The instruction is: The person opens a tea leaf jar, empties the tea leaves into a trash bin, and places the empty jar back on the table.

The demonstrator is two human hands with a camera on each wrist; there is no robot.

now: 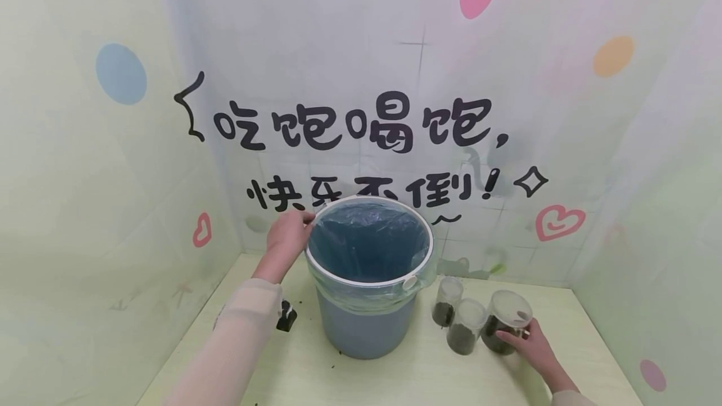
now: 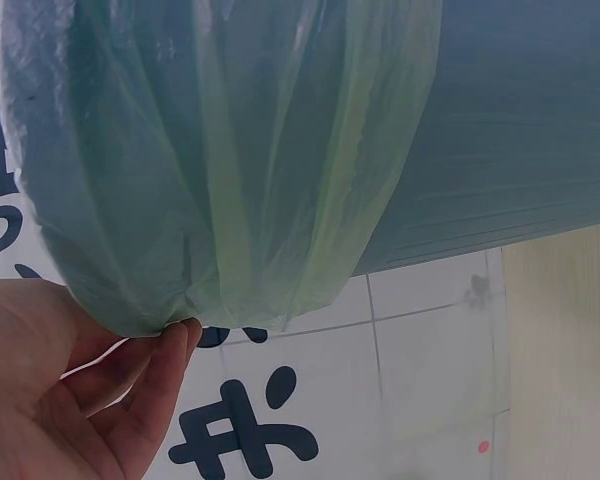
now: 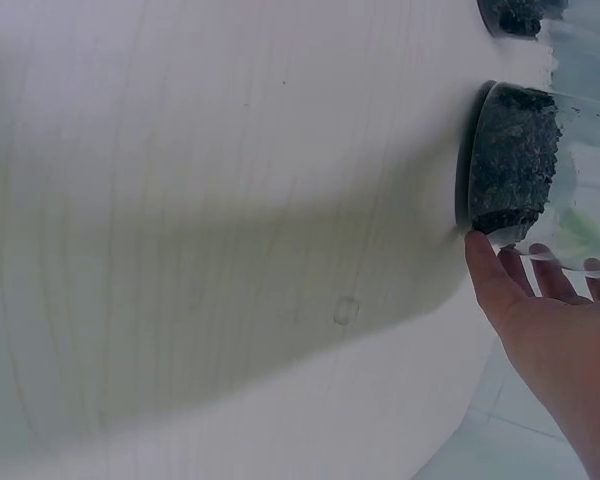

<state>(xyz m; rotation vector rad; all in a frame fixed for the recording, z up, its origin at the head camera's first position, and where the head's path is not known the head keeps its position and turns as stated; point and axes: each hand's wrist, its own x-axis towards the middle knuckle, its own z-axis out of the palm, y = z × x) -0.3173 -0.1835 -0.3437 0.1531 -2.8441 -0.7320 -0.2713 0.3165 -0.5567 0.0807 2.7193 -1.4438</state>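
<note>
A blue-grey bin (image 1: pixel 363 331), lined with a translucent green bin bag (image 1: pixel 361 299), stands mid-table. My left hand (image 1: pixel 287 235) pinches the bag at the bin's left rim; the left wrist view shows the fingertips and thumb of this hand (image 2: pixel 100 390) at the bag's (image 2: pixel 230 180) edge. To the right of the bin, my right hand (image 1: pixel 534 346) holds the largest of three clear jars (image 1: pixel 507 321), thumb across its front. Dark crumbly material (image 3: pixel 515 160) fills that jar's lower part. Beside it stand a medium jar (image 1: pixel 465 326) and a small jar (image 1: pixel 447 301), also with dark contents.
A small black object (image 1: pixel 286 317) lies left of the bin, partly behind the left sleeve (image 1: pixel 237 337). Dark crumbs are scattered on the pale tabletop (image 1: pixel 440 381). Printed fabric walls (image 1: pixel 361 49) rise behind and at both sides.
</note>
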